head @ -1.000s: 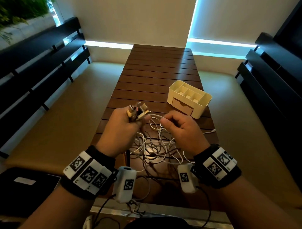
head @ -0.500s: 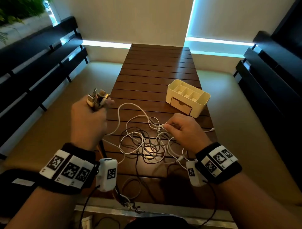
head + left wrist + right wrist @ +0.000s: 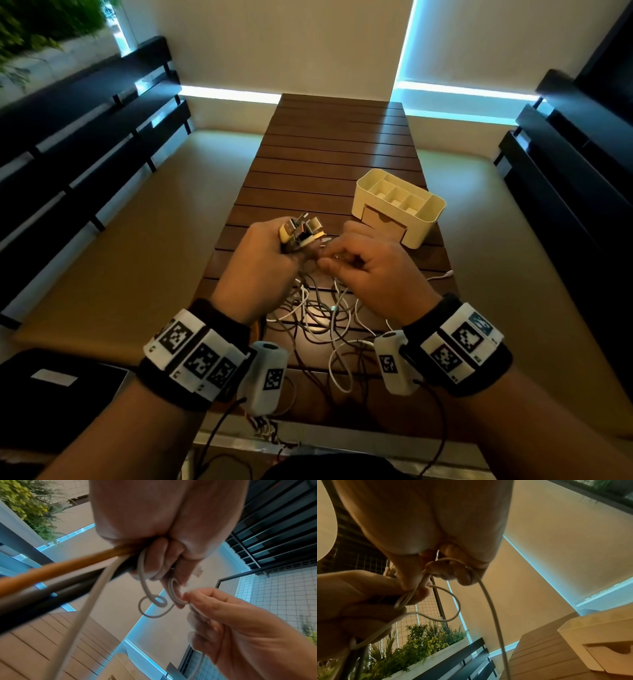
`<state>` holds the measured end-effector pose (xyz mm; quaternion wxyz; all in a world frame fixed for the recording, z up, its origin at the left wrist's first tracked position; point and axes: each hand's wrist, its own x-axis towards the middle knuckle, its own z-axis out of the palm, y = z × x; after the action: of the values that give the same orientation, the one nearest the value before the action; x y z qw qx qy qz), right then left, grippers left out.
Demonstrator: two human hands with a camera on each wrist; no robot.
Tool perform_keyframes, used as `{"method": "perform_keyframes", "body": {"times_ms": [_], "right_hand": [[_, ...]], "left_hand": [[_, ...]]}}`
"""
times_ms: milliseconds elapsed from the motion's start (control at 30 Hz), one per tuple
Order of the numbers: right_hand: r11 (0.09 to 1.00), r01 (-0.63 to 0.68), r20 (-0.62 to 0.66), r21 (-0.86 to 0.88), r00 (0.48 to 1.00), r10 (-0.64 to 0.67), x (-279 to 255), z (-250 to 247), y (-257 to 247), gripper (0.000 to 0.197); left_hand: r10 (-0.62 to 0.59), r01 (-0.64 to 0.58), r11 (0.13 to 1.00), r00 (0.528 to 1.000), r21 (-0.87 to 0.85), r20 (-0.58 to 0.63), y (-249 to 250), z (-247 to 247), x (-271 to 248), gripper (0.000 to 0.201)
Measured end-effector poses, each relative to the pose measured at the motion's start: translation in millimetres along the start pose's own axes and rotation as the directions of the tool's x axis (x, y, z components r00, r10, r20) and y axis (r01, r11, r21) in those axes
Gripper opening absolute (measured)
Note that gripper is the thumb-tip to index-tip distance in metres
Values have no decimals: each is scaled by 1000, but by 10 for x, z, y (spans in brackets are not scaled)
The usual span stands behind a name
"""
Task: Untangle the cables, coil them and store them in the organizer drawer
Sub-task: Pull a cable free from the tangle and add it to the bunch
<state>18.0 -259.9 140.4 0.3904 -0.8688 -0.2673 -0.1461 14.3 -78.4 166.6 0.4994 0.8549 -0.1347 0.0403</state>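
cables [image 3: 318, 315] are mostly a tangled heap on the table [image 3: 342, 144], right under both hands; left hand [image 3: 260, 270] is clenched round a bunch of plugs [image 3: 301, 230] that stick up out of the fist, cords trailing down to the heap; right hand [image 3: 373, 274] sits just beside it, touching, pinching a small loop of white cable [image 3: 173, 593] at the left fingertips; that loop lies between the two hands, so i'd guess the right one does the next pull, away from the left fist; organizer [image 3: 399, 202] is past the right hand, nearer to it than to the left; top compartments look empty, drawer [image 3: 383, 221] looks closed, can't tell what's inside
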Motion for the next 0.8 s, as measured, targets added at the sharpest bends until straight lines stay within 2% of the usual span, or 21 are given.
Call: {"method": "perform_keyframes", "body": {"times_ms": [133,267,400,500,633,733,800], "right_hand": [[992,-113,19,62,994,112,-96,-57,68,1],[968,-233,36,89,972,231,-217,-139,212,7],[969,-247,46,30,968,245,-211,-126,188,8],[958,-271,97,-89,955,279,-162,-112,184,6],[947,-200,134,-250,962,238,-137,-79,180,14],[970,-95,158,-222,979,132,-95,-26,50,16],[982,-26,120,-187,992,49,-57,-21,-51,12]], "left_hand": [[-97,97,995,987,-8,-125,-69,-137,11,9],[-191,188,982,945,-37,-267,-209,-337,-14,14],[-210,241,968,933,73,-293,-253,-343,-32,14],[-212,262,955,930,138,-300,-249,-326,-41,15],[-167,192,978,956,82,-240,-159,-244,-91,19],[-84,90,995,991,51,-100,-64,-45,-160,13],[-28,29,999,1000,14,-12,-57,41,-165,9]]}}
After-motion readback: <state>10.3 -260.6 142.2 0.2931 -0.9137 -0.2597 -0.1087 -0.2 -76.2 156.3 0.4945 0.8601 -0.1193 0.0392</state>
